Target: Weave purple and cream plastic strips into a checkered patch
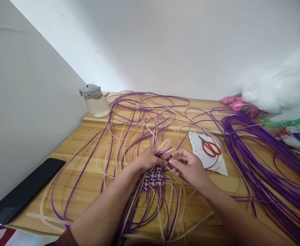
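A small checkered woven piece in purple and cream lies in the middle of the table, its long loose strips fanning out on every side. Over its far edge, my left hand is closed, pinching the weave and strips between thumb and fingers. My right hand comes in from the right, thumb and index finger pinched on a purple strip close to the left thumb. Cut strip ends, purple and cream, stick up just beyond both hands. Part of the weave is hidden under the left hand.
Red-handled scissors lie on a written paper sheet. A thick bundle of purple strips covers the right side. A lidded jar stands at the back left, a black phone at the left edge. Plastic bags sit back right.
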`<act>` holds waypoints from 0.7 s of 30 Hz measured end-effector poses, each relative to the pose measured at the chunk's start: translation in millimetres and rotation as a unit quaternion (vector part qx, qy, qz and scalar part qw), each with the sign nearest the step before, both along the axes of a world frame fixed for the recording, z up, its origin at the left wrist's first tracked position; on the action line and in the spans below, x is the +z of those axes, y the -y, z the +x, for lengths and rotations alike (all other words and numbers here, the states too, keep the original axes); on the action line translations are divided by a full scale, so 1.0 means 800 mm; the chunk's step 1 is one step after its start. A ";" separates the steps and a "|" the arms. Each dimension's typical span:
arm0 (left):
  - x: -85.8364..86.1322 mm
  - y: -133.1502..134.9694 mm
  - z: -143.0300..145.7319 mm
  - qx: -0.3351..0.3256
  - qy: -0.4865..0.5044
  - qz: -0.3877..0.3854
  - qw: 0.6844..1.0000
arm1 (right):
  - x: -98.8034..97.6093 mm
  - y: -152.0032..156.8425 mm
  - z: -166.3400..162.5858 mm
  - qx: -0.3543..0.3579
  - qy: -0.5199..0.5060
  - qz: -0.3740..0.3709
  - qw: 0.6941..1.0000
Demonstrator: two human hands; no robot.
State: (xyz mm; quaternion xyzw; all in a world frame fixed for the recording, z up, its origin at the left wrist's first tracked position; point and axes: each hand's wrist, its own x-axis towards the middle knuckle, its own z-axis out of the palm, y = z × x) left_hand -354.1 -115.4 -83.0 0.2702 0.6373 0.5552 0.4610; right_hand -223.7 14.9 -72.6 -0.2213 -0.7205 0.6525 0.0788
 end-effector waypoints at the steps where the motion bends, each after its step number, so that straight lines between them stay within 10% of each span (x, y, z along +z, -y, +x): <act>1: 0.000 0.000 0.000 0.003 0.009 0.008 1.000 | -0.002 -0.001 -0.002 -0.005 0.003 0.015 1.000; 12: -0.004 -0.003 0.000 0.013 -0.013 0.003 1.000 | 0.008 0.002 -0.014 0.038 0.026 0.145 0.988; 18: -0.003 -0.004 0.001 0.037 -0.061 -0.021 0.997 | 0.019 0.018 -0.008 0.028 -0.082 0.420 0.903; 21: -0.003 -0.004 0.002 0.034 -0.098 -0.041 0.994 | 0.043 0.026 -0.001 0.040 -0.116 0.424 0.898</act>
